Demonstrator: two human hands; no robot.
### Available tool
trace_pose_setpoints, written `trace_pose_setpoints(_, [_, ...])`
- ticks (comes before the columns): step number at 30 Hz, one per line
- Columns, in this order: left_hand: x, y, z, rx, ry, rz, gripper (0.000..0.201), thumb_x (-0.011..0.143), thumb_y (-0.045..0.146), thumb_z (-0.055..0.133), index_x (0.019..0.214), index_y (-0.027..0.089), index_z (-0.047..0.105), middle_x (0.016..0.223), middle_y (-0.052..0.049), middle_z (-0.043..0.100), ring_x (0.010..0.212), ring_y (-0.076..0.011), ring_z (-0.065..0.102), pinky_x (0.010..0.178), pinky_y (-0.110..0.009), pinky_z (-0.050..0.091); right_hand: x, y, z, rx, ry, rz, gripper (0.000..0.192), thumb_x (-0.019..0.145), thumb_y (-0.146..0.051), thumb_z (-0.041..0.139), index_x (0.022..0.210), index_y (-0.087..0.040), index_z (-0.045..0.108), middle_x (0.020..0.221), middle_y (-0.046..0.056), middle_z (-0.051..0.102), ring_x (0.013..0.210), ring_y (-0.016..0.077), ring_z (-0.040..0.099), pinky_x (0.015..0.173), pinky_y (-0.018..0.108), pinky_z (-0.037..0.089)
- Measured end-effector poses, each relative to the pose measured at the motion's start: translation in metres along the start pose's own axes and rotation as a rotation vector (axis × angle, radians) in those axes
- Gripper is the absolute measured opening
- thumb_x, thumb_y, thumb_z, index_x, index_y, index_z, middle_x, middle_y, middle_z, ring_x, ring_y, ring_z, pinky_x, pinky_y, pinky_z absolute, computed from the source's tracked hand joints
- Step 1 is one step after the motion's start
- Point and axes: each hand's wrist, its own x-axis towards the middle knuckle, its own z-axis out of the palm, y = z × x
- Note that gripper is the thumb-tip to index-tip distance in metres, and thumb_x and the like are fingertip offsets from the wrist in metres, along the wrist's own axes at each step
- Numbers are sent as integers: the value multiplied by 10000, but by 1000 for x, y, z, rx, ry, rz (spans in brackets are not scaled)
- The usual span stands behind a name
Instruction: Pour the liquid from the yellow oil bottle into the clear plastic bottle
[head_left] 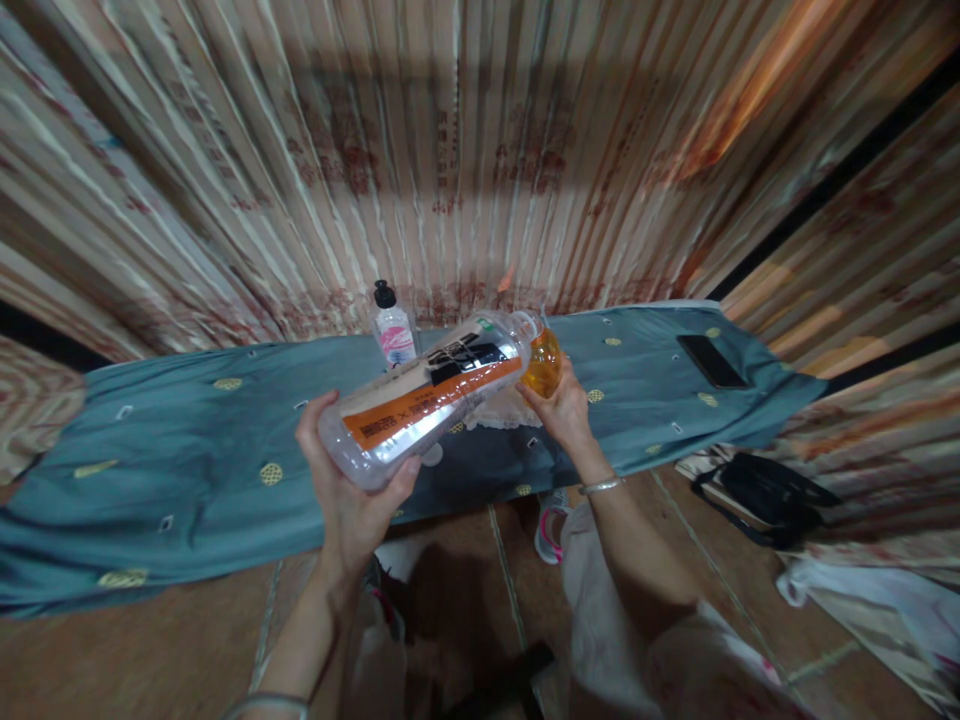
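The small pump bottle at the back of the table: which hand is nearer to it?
Left. The left hand holds the big tilted bottle just below the small pump bottle; the right hand holds an amber cup farther right.

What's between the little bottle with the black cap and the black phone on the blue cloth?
In the head view, the glass of amber liquid in the right hand sits between the little bottle and phone.
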Motion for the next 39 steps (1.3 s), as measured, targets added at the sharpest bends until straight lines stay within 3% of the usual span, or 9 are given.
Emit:
trace_pose_setpoints(14, [1,2,-1,16,-6,-20,913,679,606,907,1426,271,504,1309,-138,580,1179,-373,627,1115,-616,522,1,-1,-1,-15,3,-6,865,796,-645,817,1440,-125,566,1360,254,747,1213,419,753,1038,567,614])
trace_pose_setpoints(20, [2,4,0,10,10,-4,888,661,573,917,1405,295,519,1257,-106,591,1107,-339,640,1047,-579,567,0,0,-1,-15,-5,-11,830,815,-658,805,1432,-154,572,1312,222,772,1183,404,764,1012,555,624])
trace_pose_setpoints(28, [0,4,0,10,2,-52,920,657,602,916,1418,285,505,1282,-123,594,1152,-370,639,1090,-607,539,0,0,-1,-3,-8,5,842,812,-674,801,1439,-163,566,1322,220,766,1192,407,759,1024,556,616])
trace_pose_setpoints(39, [2,5,0,28,15,-6,889,667,597,911,1404,283,525,1277,-118,591,1132,-351,638,1064,-593,563,0,1,0,-22,-14,5,873,822,-673,793,1462,-137,539,1366,243,736,1234,408,739,1053,555,601])
